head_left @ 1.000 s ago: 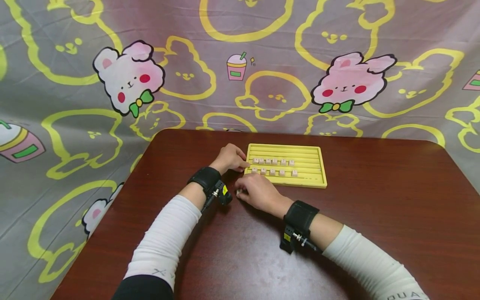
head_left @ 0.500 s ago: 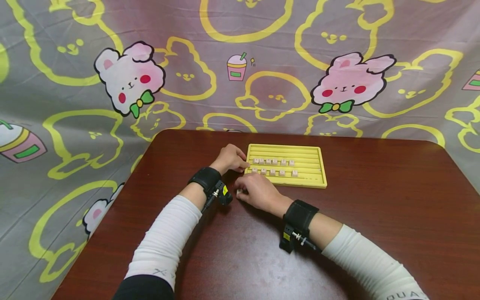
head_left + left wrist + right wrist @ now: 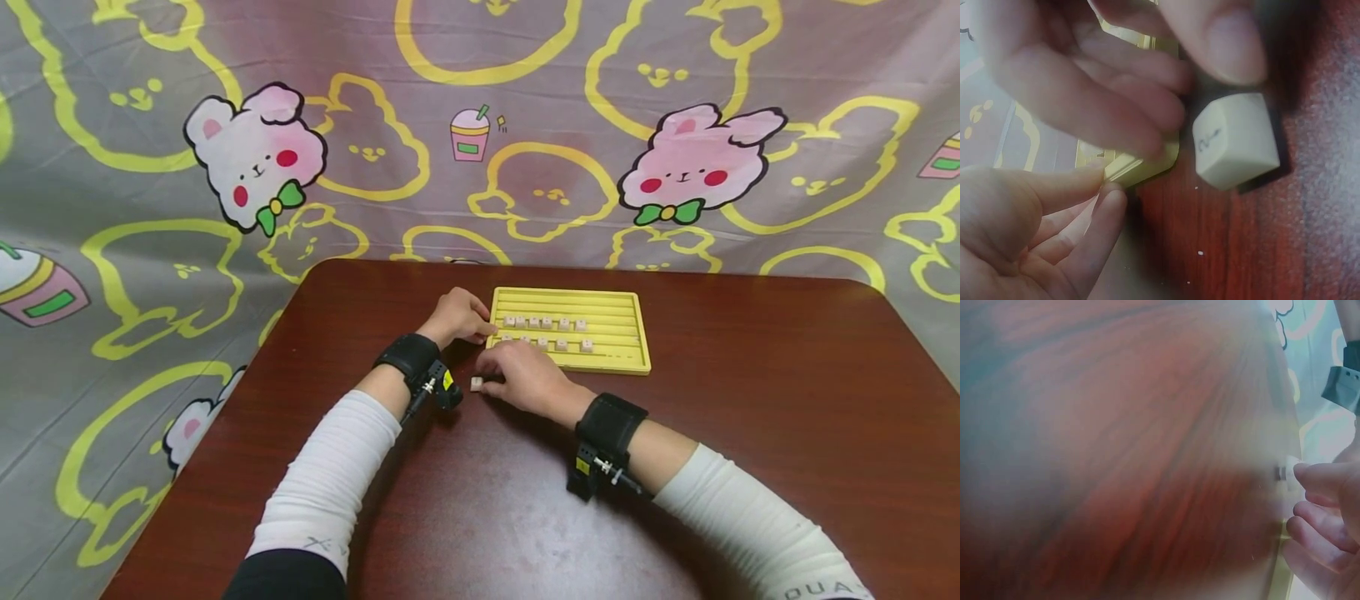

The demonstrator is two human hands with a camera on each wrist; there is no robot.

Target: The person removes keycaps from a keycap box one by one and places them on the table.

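My left hand (image 3: pixel 459 317) pinches the near left edge of a shallow yellow ridged tray (image 3: pixel 633 333) between thumb and fingers, as the left wrist view also shows. Two rows of small white keycaps (image 3: pixel 587 345) stand in the tray. One loose keycap (image 3: pixel 1238 140) with a dark mark on a side lies on the table just left of the tray's front. My right hand (image 3: pixel 528 379) is spread beside that keycap. Its thumb (image 3: pixel 1238 50) is very near the cap; whether they touch is hard to tell. Part of the front row is hidden behind the right hand.
The dark red-brown table (image 3: pixel 750 433) stretches to the right and front of the tray. A patterned cloth (image 3: pixel 555 108) hangs behind the far edge. Both wrists wear black straps (image 3: pixel 611 421) with small cameras.
My right hand has drawn slightly to the right and its fingers have come away from the loose keycap, which now shows more fully. The left hand stays on the tray's edge.
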